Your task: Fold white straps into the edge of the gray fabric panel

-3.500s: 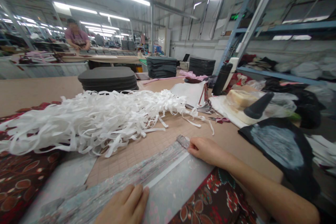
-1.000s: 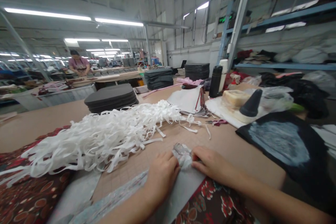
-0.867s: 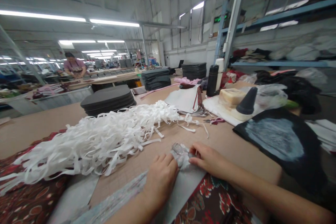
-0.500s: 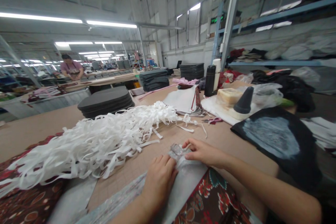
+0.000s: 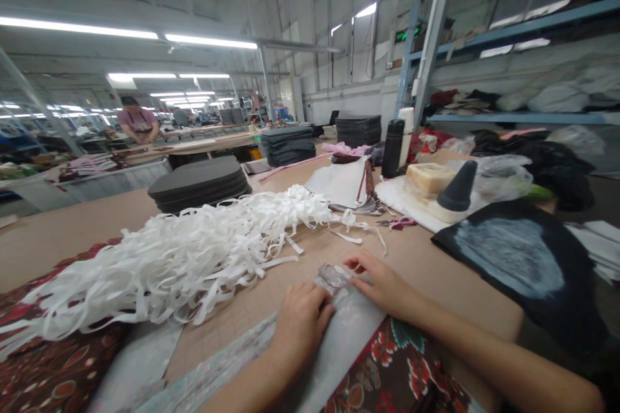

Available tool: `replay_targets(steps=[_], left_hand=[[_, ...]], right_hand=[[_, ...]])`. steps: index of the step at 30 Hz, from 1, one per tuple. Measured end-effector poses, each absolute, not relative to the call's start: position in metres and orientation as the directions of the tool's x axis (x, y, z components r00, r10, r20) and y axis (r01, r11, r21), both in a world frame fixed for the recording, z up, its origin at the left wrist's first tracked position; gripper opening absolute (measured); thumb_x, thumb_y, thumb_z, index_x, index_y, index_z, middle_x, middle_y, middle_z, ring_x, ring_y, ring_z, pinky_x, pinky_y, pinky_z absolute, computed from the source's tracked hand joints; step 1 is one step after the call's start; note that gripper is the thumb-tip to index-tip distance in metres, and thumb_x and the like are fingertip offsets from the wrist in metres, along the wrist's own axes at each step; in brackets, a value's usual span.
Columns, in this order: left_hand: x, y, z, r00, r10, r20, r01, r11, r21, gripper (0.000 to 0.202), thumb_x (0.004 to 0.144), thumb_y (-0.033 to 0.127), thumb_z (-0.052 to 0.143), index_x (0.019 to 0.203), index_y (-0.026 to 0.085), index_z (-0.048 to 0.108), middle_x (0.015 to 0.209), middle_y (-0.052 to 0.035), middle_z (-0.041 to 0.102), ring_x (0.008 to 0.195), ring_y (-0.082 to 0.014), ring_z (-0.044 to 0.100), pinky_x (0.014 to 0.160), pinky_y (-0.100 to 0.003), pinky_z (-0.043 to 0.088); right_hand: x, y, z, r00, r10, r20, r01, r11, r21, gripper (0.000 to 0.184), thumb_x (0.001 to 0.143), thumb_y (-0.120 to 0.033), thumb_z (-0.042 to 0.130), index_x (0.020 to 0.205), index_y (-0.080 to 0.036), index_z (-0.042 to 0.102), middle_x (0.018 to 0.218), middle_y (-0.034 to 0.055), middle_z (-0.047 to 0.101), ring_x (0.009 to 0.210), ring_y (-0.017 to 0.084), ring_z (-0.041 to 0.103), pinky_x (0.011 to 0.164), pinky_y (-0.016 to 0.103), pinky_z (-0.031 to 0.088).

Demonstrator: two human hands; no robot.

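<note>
Glitter strip [image 5: 333, 275] lies on counter [image 5: 436, 264], near edge. Left hand [image 5: 301, 321]: fingers together, pressing strip flat. Right hand [image 5: 382, 282]: fingers curled at strip's end, pinch unclear. Clear bag [image 5: 501, 175] apparently holds pale block [image 5: 429, 177].

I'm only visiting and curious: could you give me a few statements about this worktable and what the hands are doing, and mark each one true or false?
1. The left hand and right hand both touch the end of a grey patterned strip. True.
2. The heap of white ribbons lies to the right of the hands. False: the white ribbons lie to their left.
3. A black cone stands upright beyond the right hand. True.
4. The right hand holds scissors. False: the scissors lie untouched on the table, farther back.
5. Another person is visible far back on the left. True.
</note>
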State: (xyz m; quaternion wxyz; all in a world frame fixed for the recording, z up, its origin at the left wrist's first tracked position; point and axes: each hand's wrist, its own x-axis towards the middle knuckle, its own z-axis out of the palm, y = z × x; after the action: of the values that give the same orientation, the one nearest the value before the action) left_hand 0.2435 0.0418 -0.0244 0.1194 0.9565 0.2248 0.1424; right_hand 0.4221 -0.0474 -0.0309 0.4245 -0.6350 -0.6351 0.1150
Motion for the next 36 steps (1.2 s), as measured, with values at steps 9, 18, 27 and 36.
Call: replay_targets(steps=[9,18,27,36], left_hand=[[0.242,0.031,-0.027,0.939,0.329,0.101,0.319,-0.942,0.1,0.02,0.089,0.013,0.044,0.099,0.015,0.061,0.094,-0.0076,0.06,0.087,-0.0231,0.053,0.074,-0.032,0.042],[0.221,0.034,-0.016,0.942,0.335,0.018,0.334,-0.942,0.036,0.024,0.091,0.012,0.038,0.097,0.017,0.06,0.095,-0.006,0.06,0.085,-0.0206,0.054,0.074,-0.03,0.043],[0.188,0.038,-0.012,0.932,0.361,-0.033,0.361,-0.932,0.012,0.019,0.089,0.015,0.044,0.095,0.02,0.061,0.092,-0.0052,0.062,0.085,-0.0215,0.055,0.075,-0.033,0.041],[0.192,0.048,-0.006,0.9,0.435,0.003,0.43,-0.89,0.155,0.019,0.085,0.017,0.044,0.082,0.019,0.063,0.084,-0.0035,0.065,0.081,-0.0193,0.059,0.072,-0.029,0.04]], right_hand=[[0.413,-0.055,-0.033,-0.109,0.955,0.275,0.927,0.198,-0.319,0.025,0.087,-0.008,0.039,0.088,-0.017,0.062,0.09,0.005,0.062,0.088,0.018,0.054,0.08,0.028,0.042],[0.402,-0.065,-0.014,-0.185,0.956,0.227,0.94,0.239,-0.244,0.023,0.088,-0.012,0.045,0.1,-0.023,0.062,0.098,0.0067,0.061,0.09,0.02,0.054,0.077,0.03,0.042],[0.397,-0.063,-0.016,-0.182,0.956,0.23,0.956,0.227,-0.184,0.025,0.086,-0.012,0.046,0.1,-0.023,0.063,0.095,0.007,0.061,0.085,0.021,0.055,0.073,0.03,0.041],[0.377,-0.048,-0.021,-0.191,0.939,0.286,0.962,0.237,-0.134,0.017,0.085,-0.011,0.046,0.088,-0.019,0.061,0.091,0.0057,0.06,0.084,0.02,0.053,0.073,0.029,0.041]])
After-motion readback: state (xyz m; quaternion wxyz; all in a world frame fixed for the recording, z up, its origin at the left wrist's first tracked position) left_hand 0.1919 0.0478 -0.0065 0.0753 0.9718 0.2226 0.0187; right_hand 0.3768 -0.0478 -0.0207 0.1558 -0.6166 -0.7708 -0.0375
